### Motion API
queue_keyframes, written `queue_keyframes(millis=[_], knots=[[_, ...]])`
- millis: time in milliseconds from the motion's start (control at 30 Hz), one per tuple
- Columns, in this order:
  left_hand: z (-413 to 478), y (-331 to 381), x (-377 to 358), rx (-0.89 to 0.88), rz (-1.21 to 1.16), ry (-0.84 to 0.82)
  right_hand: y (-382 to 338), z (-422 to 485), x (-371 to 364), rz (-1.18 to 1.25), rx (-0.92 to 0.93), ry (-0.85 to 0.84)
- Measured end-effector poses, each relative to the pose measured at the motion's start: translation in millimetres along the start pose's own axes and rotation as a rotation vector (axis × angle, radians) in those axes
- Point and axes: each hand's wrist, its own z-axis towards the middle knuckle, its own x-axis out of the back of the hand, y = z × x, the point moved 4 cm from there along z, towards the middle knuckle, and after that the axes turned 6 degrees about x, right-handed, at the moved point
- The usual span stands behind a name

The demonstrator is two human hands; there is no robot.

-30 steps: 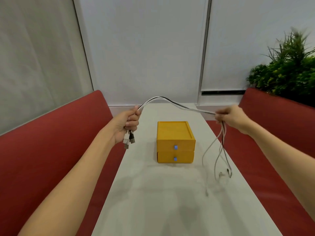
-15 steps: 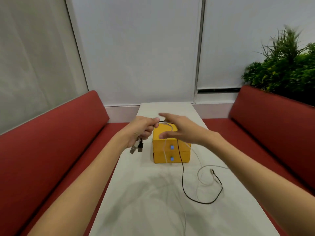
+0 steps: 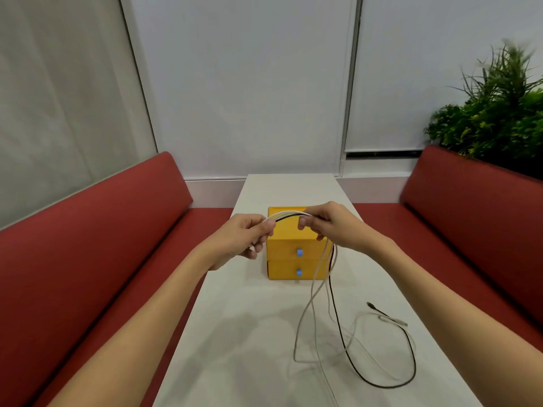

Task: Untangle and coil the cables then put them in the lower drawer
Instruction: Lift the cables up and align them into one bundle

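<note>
You are holding the cables [image 3: 286,214] in a short arch just above the yellow box [image 3: 291,245], your left hand [image 3: 245,239] curling its fingers round the bundle beside the box's top left corner and your right hand [image 3: 333,227] pinching it between thumb and fingers over the box's top right edge. From the right hand the strands are hanging past the box's right front corner and trailing onto the table [image 3: 229,348] in front of the box. The white cables [image 3: 304,312] are crossing each other on the way down, the black cable [image 3: 346,351] is sweeping out in a wide loop, and two plug ends [image 3: 370,304] are lying to the right of the box, nearer you. These look light, limp and a little springy, so they are likely to slip through a loose pinch and spring out of a coil. A firm hold at one end, feeding each strand through the fingers, seems the safest way. The table is narrow, its long edges running close on both sides of the box with red benches [image 3: 88,259] below, and the black loop is lying near the right edge, where it could slide off. The lower drawer [image 3: 286,270] is sitting closed, and the hanging strands are partly taking up the room in front of it.
</note>
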Motion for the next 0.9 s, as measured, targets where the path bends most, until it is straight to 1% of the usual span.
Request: queue_keyframes(millis=[67,200,300,333,367,433,467,500,600,633,700,767,900], knots=[[3.1,0.3,-2.5,-0.009,0.033,0.01,3.2,-0.3,1.4,-0.038,-0.044,-0.059],[6.8,2.0,-12.9,0.011,0.167,-0.074,-4.2,-0.7,-5.7,-0.032,-0.08,-0.189],[11.0,6.1,-20.3,0.02,0.197,-0.107,-19.9,0.8,-17.3,0.034,-0.002,-0.191],[12.2,7.8,-19.4,0.028,0.144,-0.085,-21.8,1.1,-18.4,0.05,0.03,-0.157],[12.7,8.6,-16.4,0.055,0.03,-0.056,-22.3,0.8,-17.1,0.07,0.052,-0.111],[12.5,6.3,-10.1,0.146,-0.325,-0.026,-17.7,-0.8,-12.6,0.124,0.033,-0.031],[13.2,3.1,-7.0,0.176,-0.466,-0.005,-15.1,-1.8,-11.1,0.158,0.007,-0.007],[14.3,-1.1,-4.6,0.196,-0.526,0.03,-13.6,-2.5,-11.1,0.195,-0.02,0.008],[18.0,-13.7,-8.4,0.227,-0.51,0.096,-14.4,-0.9,-19.0,0.283,-0.065,0.033],[19.6,-14.8,-12.7,0.22,-0.575,0.099,-16.2,0.2,-23.3,0.299,-0.065,0.041],[22.7,-13.3,-20.0,0.197,-0.794,0.125,-21.3,2.0,-32.4,0.315,-0.054,0.047],[25.3,-9.5,-21.5,0.177,-0.91,0.171,-24.8,3.8,-38.4,0.315,-0.049,0.041],[31.3,-11.7,-19.4,0.153,-0.897,0.231,-26.3,5.6,-43.9,0.235,-0.067,-0.045]])
